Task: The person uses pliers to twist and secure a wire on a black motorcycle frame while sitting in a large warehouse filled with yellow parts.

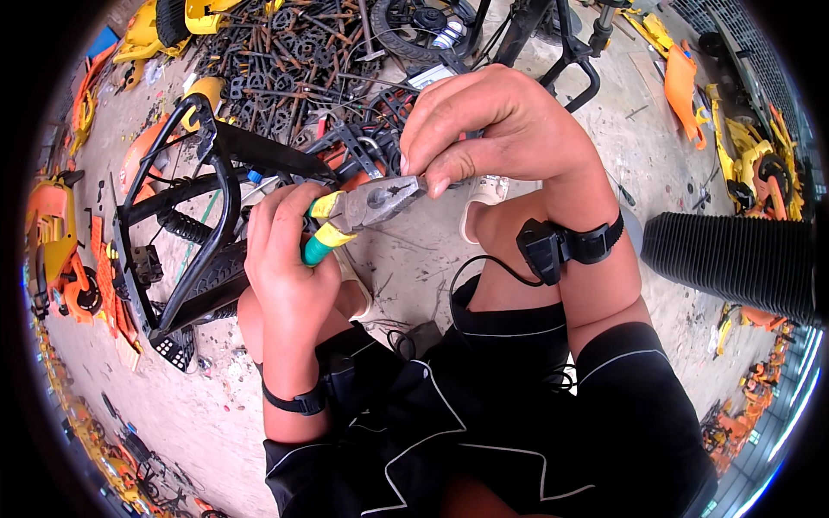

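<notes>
My left hand [289, 246] is wrapped round the green and yellow handles of a pair of combination pliers [373, 204]. The grey jaws point up and to the right, toward my other hand. Right at the jaw tip, thumb and fingers of my right hand [484, 121] are pinched together. Whatever sits between those fingertips is too small or hidden to make out. Just left of the pliers stands a black tubular bike frame [226, 164] with a tyre and a coil spring.
A heap of rusty black metal parts [276, 73] lies ahead on the concrete floor, beside a wheel [423, 26]. Another dark frame [570, 52] stands at the far right. A ribbed black tube [730, 266] juts in from the right. Orange and yellow panels [682, 91] lie around.
</notes>
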A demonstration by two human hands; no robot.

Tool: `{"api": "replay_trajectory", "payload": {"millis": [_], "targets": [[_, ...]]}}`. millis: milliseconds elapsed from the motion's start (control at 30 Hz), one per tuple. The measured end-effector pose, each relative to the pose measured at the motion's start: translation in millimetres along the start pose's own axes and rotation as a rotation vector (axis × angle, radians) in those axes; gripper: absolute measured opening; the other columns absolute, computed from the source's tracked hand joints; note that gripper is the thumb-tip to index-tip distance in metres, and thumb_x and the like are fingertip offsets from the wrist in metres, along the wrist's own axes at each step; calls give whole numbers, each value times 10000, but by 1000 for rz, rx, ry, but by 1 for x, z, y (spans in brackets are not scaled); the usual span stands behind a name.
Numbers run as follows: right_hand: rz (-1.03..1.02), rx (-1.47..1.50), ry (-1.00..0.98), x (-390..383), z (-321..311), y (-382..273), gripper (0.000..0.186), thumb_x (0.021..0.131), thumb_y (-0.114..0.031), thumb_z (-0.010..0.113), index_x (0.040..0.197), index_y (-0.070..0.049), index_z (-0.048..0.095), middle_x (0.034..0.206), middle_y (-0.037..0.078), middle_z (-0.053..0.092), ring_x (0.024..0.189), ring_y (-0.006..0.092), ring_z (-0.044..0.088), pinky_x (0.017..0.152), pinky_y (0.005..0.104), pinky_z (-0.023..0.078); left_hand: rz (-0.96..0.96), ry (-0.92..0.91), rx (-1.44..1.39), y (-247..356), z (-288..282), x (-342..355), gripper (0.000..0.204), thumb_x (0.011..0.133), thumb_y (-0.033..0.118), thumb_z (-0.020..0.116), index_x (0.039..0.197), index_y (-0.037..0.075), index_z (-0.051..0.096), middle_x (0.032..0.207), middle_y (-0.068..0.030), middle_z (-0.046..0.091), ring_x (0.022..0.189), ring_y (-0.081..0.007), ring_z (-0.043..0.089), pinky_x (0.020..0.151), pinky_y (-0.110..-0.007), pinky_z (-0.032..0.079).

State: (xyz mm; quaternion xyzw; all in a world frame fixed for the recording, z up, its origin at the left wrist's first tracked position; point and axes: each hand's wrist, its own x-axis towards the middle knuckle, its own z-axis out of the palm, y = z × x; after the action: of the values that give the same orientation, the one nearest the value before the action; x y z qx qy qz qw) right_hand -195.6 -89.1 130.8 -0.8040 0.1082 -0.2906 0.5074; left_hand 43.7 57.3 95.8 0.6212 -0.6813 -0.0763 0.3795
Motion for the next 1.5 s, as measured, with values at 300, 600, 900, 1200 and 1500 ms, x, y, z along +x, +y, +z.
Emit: {"api": "replay_trajectory", "payload": {"millis": [300,600,900,1200,1500], "targets": [[2,6,-5,0,0,1,188,801,-97,831,977,-37,807,979,99,745,683,124,665,543,246,517,33,0,27,-1,-2,1,538,636,-153,598,1119,73,667,1084,-119,662,1027,-356,628,880,-427,521],[23,19,16,-1,0,0,194,805,-104,832,985,-35,806,977,96,748,738,134,685,548,238,524,76,-26,33,-2,-5,0,538,657,-185,558,1148,20,642,1104,-158,661,1054,-358,635,914,-398,517],[23,15,7,0,0,0,212,796,-103,843,990,-29,804,981,100,749,760,139,690,546,239,535,47,-8,-19,-9,1,-1,611,684,-232,528,1223,27,652,1212,-153,612,1074,-283,634,778,-317,557],[26,20,11,0,0,1,212,798,-105,841,991,-27,805,988,108,745,760,143,692,555,239,538,67,-6,-24,-10,1,0,601,696,-228,543,1232,22,653,1229,-154,612,1099,-280,629,814,-321,567],[-5,4,1,0,1,2,196,805,-103,835,980,-21,804,984,109,750,739,137,682,559,242,530,49,-31,-41,-11,1,-1,599,702,-226,546,1233,28,657,1227,-152,615,1098,-278,629,823,-326,566]]}}
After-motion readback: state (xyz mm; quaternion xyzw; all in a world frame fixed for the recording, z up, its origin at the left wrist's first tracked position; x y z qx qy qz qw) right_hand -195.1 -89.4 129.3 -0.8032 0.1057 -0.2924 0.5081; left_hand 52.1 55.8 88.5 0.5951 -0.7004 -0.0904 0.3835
